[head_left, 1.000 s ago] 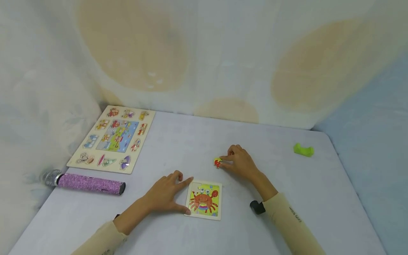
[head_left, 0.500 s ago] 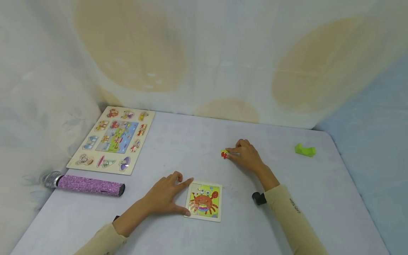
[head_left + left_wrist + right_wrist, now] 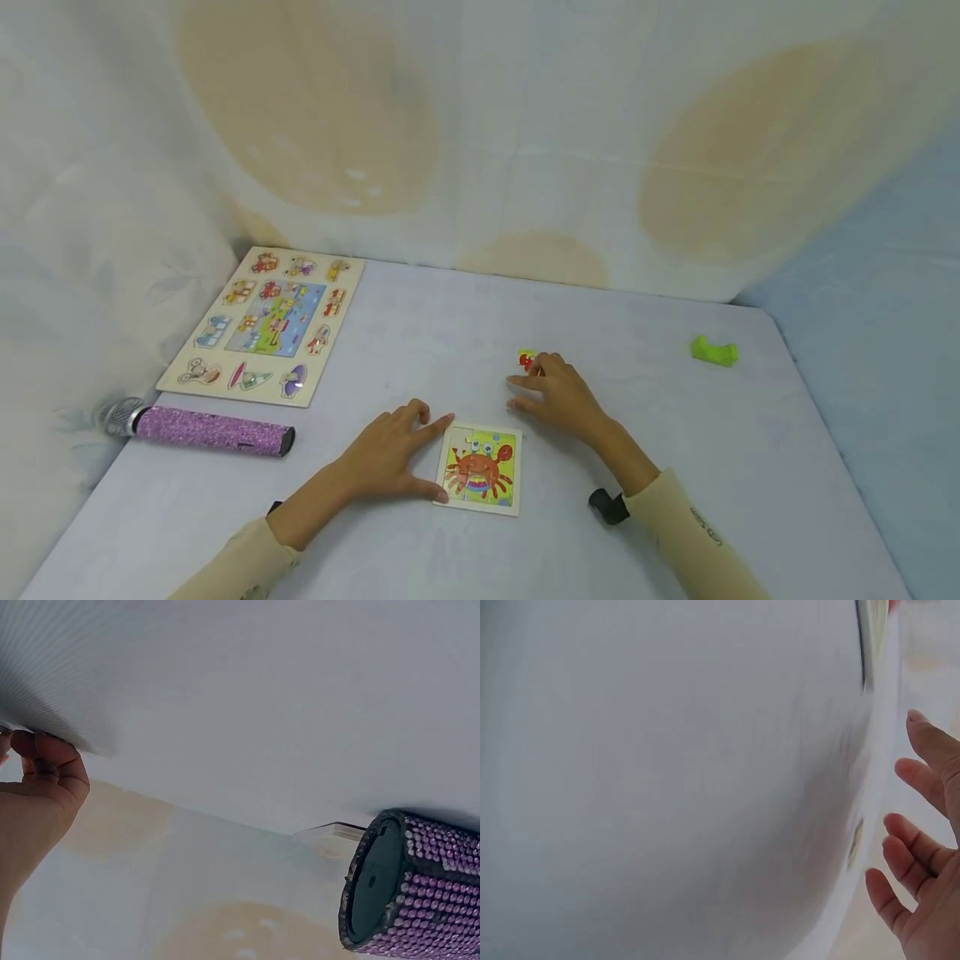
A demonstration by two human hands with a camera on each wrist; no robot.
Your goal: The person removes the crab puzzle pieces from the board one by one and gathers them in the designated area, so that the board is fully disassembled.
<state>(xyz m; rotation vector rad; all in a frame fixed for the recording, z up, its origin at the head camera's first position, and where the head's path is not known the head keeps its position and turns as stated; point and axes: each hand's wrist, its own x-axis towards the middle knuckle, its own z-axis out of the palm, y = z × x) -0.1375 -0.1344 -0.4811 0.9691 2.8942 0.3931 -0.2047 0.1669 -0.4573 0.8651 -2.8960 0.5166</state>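
Note:
A small square crab jigsaw puzzle (image 3: 481,472) in a pale frame lies on the table in the head view. My left hand (image 3: 390,454) rests at its left side. The index fingertip touches the upper left corner and the thumb the lower left, both fairly straight. Past the puzzle lies a loose yellow-and-red puzzle piece (image 3: 527,358), partly hidden by my right hand (image 3: 557,396). That hand holds nothing; thumb and index finger are apart. In the right wrist view its fingers (image 3: 926,739) are spread and relaxed. The left wrist view shows only part of the left hand (image 3: 45,780).
At the back left lies a large wooden puzzle board (image 3: 176,371) with vehicle and figure pieces. In front of it is a purple glittery microphone (image 3: 213,430). A bright green curved block (image 3: 714,351) sits at the far right. Cloth walls (image 3: 480,125) border the table.
My right hand carried the puzzle piece away and to the right, released it on the table, then drew back toward the crab puzzle. The left hand stayed in place.

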